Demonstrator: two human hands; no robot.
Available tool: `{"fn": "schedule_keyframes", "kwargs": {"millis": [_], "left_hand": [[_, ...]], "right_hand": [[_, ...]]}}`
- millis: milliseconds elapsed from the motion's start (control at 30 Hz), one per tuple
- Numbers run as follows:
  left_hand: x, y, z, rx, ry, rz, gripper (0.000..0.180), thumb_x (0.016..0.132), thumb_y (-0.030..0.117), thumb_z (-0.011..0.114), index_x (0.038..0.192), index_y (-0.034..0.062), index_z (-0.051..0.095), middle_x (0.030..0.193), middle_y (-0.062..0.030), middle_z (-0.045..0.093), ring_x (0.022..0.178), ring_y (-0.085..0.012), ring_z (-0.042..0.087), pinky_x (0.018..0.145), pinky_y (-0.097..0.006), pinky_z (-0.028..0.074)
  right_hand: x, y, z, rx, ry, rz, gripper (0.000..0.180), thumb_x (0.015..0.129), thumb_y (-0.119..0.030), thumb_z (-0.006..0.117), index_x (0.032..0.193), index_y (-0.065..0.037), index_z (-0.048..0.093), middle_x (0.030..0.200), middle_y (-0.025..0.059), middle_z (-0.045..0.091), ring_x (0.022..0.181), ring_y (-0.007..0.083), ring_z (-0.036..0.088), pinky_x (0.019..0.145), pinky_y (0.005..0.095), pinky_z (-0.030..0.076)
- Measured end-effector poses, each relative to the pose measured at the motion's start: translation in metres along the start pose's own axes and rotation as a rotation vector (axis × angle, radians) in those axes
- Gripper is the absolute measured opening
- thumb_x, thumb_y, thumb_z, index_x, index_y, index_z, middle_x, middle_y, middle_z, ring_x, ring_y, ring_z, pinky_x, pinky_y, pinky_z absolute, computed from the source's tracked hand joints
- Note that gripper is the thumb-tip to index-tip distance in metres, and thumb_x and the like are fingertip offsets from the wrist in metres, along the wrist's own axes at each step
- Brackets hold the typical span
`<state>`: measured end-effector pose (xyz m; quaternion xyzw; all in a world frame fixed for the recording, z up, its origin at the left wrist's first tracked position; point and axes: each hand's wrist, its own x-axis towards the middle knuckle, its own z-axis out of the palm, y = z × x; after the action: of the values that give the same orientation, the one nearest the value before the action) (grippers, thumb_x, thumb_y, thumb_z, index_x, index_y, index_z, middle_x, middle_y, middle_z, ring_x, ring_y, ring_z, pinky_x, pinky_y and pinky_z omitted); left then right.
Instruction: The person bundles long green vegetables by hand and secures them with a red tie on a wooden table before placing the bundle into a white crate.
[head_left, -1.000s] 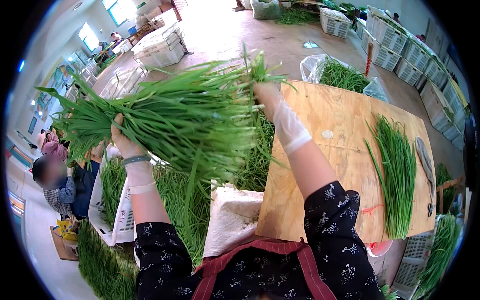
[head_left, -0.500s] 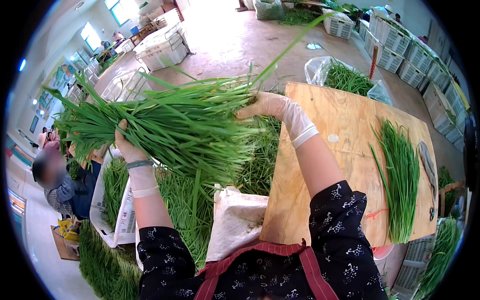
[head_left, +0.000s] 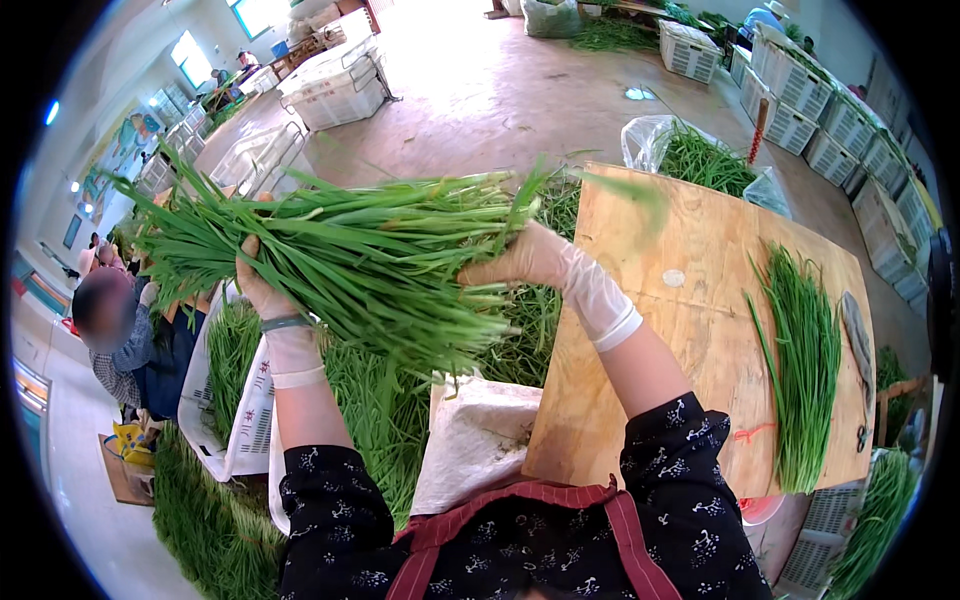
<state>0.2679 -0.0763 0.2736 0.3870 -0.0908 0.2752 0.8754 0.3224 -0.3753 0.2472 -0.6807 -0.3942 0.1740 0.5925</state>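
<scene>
A thick bunch of long green chives (head_left: 350, 255) is held up in the air, lying almost level across the view. My left hand (head_left: 262, 290), in a thin clear glove, grips it near its left end. At the right end, my gloved right hand (head_left: 535, 262) closes around the stems. Under the bunch lies a heap of more chives (head_left: 380, 420) on white sacks (head_left: 470, 440).
A plywood board (head_left: 700, 330) to the right carries a neat row of chives (head_left: 805, 360) and a knife (head_left: 858, 345). A clear bag of greens (head_left: 700, 160) sits behind it. White crates (head_left: 335, 90) stand further off. A seated person (head_left: 120, 330) is at the left.
My right hand has slid down from the top of the bunch to grip its right end, and the bunch has tipped from slanted to nearly level. A few loose stems have dropped away.
</scene>
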Motion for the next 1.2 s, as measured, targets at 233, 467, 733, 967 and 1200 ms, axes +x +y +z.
{"fn": "schedule_keyframes", "kwargs": {"millis": [233,467,733,967,1200], "left_hand": [[-0.004,-0.006,0.005,0.000,-0.056,-0.019,0.047,0.078,0.026,0.052,0.117,0.0012,0.048,0.113,-0.0155,0.055,0.098,-0.0265,0.054,0.088,-0.038,0.043],[-0.003,-0.004,-0.002,0.037,-0.177,-0.028,0.057,0.077,0.033,0.051,0.124,0.0015,0.042,0.117,-0.0172,0.052,0.105,-0.0281,0.051,0.091,-0.040,0.042],[-0.022,0.002,0.009,0.000,0.046,0.001,0.054,0.077,0.027,0.051,0.127,0.0065,0.043,0.118,-0.0109,0.053,0.104,-0.0264,0.051,0.089,-0.040,0.043],[-0.014,0.019,-0.004,-0.174,-0.236,0.024,0.059,0.075,0.022,0.051,0.130,0.0061,0.038,0.130,-0.0054,0.043,0.116,-0.0263,0.043,0.097,-0.044,0.036],[-0.024,0.011,0.020,0.002,-0.196,0.103,0.056,0.075,0.020,0.056,0.126,0.0034,0.040,0.121,-0.0098,0.049,0.108,-0.0306,0.048,0.093,-0.046,0.040]], "right_hand": [[-0.005,0.034,0.021,0.065,0.371,-0.026,0.031,0.083,-0.020,0.055,0.109,-0.003,0.053,0.102,0.0058,0.061,0.094,0.0197,0.056,0.087,0.0308,0.042],[-0.009,0.026,0.028,0.195,0.136,-0.074,0.029,0.083,-0.013,0.055,0.111,-0.004,0.053,0.104,0.0080,0.060,0.098,0.0178,0.056,0.085,0.0306,0.046],[-0.047,0.050,0.024,0.249,0.406,-0.140,0.020,0.080,-0.014,0.061,0.096,-0.002,0.061,0.101,0.0070,0.063,0.098,0.0169,0.056,0.095,0.0294,0.035],[-0.085,0.089,-0.044,0.718,0.762,-0.010,0.037,0.079,-0.031,0.062,0.102,-0.002,0.059,0.105,0.0100,0.060,0.103,0.0208,0.053,0.090,0.0329,0.040],[0.016,-0.035,-0.012,-0.539,0.281,0.422,0.056,0.073,-0.041,0.065,0.117,-0.008,0.054,0.110,0.0109,0.058,0.099,0.0214,0.055,0.088,0.0284,0.040]]}}
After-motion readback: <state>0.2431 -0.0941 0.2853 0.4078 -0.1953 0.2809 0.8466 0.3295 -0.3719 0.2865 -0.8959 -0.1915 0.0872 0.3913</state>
